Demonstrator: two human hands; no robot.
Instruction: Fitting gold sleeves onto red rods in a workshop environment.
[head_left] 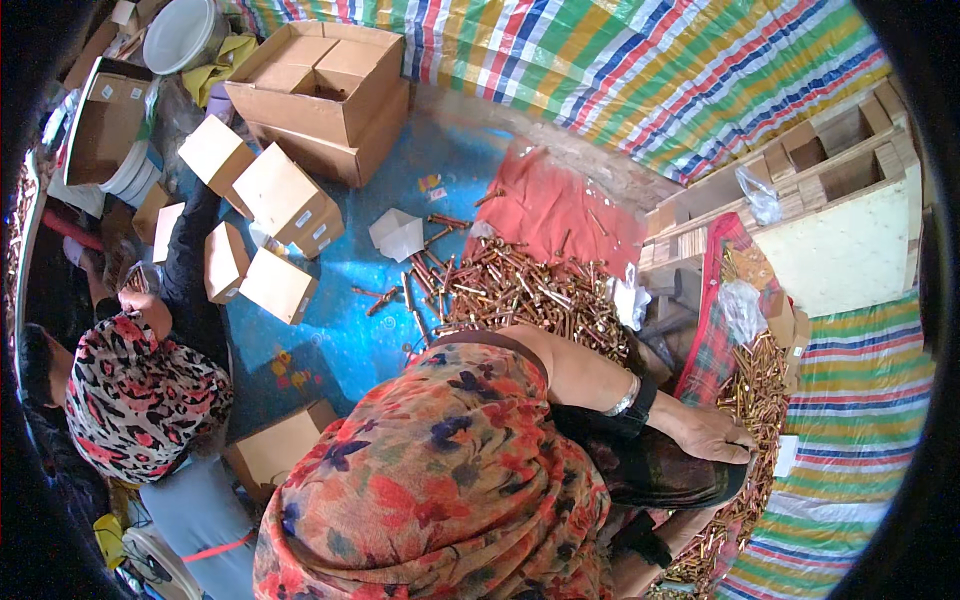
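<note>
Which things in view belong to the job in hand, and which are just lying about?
Seem part of the job:
metal fasteners beside the floral-clad person's hand
heap of fasteners mid-picture
small cartons near the other person's dark sleeve

Seem just lying about:
clear plastic bag at the right
whitish plastic tub at the upper left

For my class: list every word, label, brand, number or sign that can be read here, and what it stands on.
No text is legible.
Small labels on the brown cartons: too small to read.
Red-marked scrap on the blue floor: too small to tell whether it bears text.
</note>
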